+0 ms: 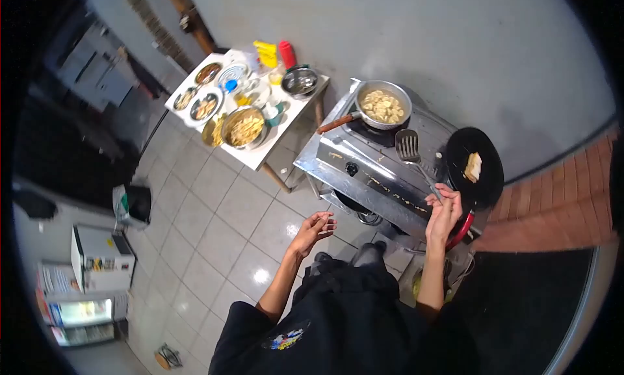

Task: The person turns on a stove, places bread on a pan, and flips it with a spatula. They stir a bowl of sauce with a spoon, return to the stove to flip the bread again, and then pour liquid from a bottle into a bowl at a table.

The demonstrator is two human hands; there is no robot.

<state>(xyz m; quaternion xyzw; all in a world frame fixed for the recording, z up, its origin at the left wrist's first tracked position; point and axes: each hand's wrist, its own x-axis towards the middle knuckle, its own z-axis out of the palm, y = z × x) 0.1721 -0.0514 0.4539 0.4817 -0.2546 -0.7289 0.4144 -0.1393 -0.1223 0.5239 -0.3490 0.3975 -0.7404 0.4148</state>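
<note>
My right hand (444, 214) is closed around the handle of a slotted spatula (407, 146), whose metal head is over the stove top. Beside that hand a black frying pan (458, 157) with a red handle (462, 231) holds a pale, browned piece of food (473, 168), perhaps bread. On the other burner, a saucepan (408, 115) with a wooden handle (338, 123) contains many pale pieces in liquid. My left hand (314, 232) hangs in the air in front of the stove (364, 164), fingers loosely bent and apart, with nothing in it.
Left of the stove, a white table (255, 155) carries a large bowl of food (246, 128), several plates, a metal bowl (299, 82) and a red bottle (286, 54). A bin (135, 206) stands on the tiled floor (227, 206). Brickwork (552, 203) borders the stove's right.
</note>
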